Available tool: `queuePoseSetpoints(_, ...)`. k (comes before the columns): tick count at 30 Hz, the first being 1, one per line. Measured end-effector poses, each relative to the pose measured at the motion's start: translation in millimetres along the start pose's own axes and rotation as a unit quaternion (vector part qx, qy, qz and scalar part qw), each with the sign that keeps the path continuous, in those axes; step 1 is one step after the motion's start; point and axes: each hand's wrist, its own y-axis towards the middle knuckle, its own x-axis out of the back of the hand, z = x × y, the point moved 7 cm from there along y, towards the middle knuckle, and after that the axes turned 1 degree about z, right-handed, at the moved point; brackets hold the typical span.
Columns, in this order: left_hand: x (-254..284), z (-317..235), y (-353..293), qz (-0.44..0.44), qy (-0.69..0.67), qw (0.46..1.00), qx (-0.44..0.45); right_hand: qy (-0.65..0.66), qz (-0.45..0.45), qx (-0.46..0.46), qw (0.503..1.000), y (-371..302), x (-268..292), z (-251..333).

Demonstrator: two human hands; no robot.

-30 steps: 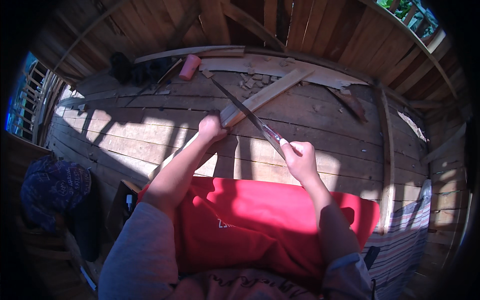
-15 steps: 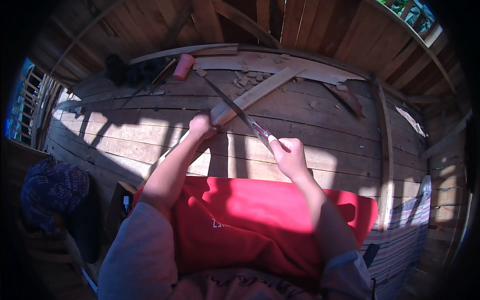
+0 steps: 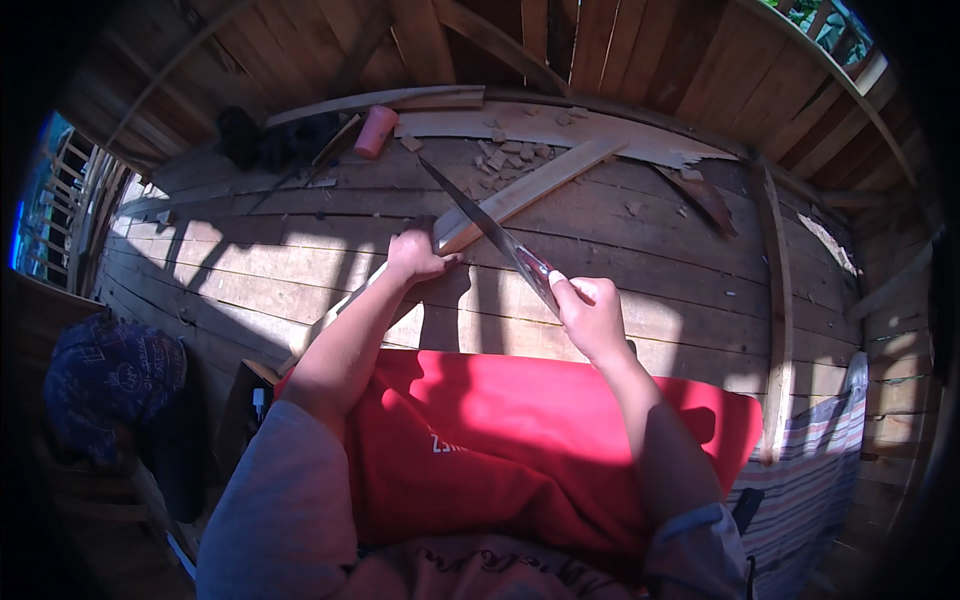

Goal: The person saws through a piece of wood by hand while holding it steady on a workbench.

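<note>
A long narrow wooden plank (image 3: 540, 190) lies slantwise over the floor, its far end up to the right. My left hand (image 3: 417, 254) grips it near its middle, thumb stretched to the right and fingers partly in shadow. My right hand (image 3: 592, 315) is closed round the handle of a handsaw (image 3: 485, 222). The saw's long blade points away to the upper left and crosses over the plank just right of my left hand. Whether the teeth touch the wood I cannot tell. A red cloth (image 3: 480, 400) covers my lap.
Small wood offcuts (image 3: 512, 152) lie scattered beyond the plank, near a pink cylindrical container (image 3: 375, 132) and a pale board (image 3: 590, 130). A dark patterned cap (image 3: 115, 375) is at the left. A wooden beam (image 3: 778, 310) and striped cloth (image 3: 810, 450) are at the right.
The plank and my left hand have shifted slightly right, and the left thumb now sticks out more. The saw has turned a little, showing more of its blade's face.
</note>
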Motion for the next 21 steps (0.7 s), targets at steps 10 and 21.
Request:
queuePoseSetpoints(10,-8,8,10,0.079,-0.052,0.996,0.003,0.022,0.002,-0.027,0.999,-3,2,0)
queuePoseSetpoints(21,-7,-1,6,0.045,-0.03,0.996,0.068,0.065,0.008,0.003,0.998,0,6,-6)
